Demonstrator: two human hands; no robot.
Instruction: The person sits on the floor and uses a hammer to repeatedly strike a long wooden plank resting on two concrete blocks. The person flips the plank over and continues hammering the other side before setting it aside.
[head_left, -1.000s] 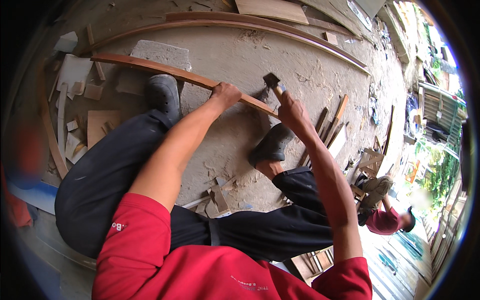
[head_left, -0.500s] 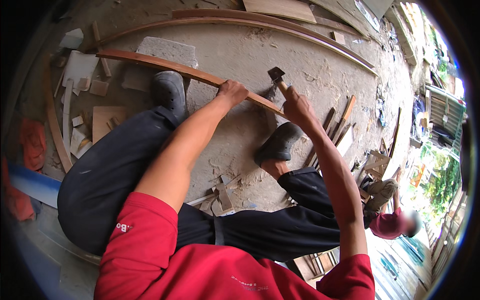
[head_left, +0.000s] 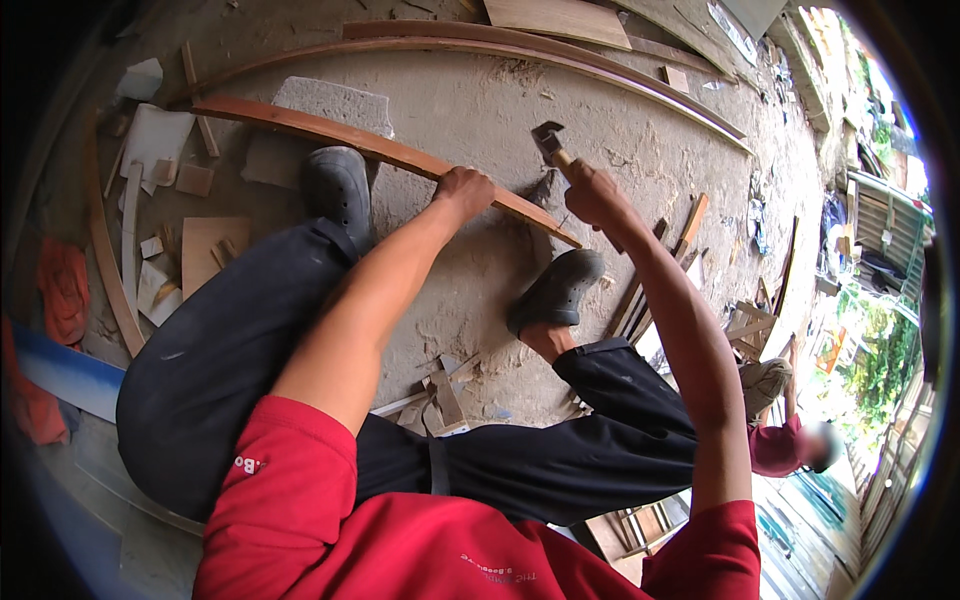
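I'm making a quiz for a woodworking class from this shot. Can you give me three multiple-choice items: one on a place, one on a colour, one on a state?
1. Where does the left hand rest?
A. on the curved wooden strip
B. on a shoe
C. on the knee

2. What colour is the person's shirt?
A. blue
B. red
C. white

3. How is the hammer held?
A. lying on the ground
B. gripped, raised, in the right hand
C. tucked under an arm

Answers: 1 A, fingers lie over the strip; 2 B, sleeves and chest are red; 3 B, the fist closes round its handle.
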